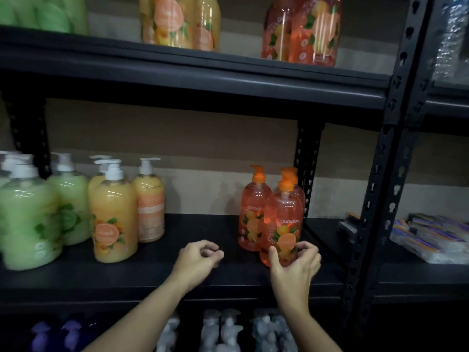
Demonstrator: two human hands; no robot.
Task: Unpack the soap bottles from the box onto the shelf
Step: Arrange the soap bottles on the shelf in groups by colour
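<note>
Three clear orange soap bottles with orange pumps stand at the right end of the black middle shelf (203,232). The front orange bottle (284,219) stands upright near the shelf's front edge, and my right hand (294,265) grips its base with thumb and fingers curled round it. A second orange bottle (252,212) stands just behind it to the left, a third behind on the right. My left hand (199,257) hovers over the bare shelf left of them, fingers loosely curled, holding nothing. The box is out of view.
Yellow soap bottles (114,219) and green ones (28,219) fill the shelf's left part. More bottles stand on the upper shelf (177,64) and below. A black upright post (373,199) bounds the shelf on the right; wrapped packets (431,237) lie beyond it.
</note>
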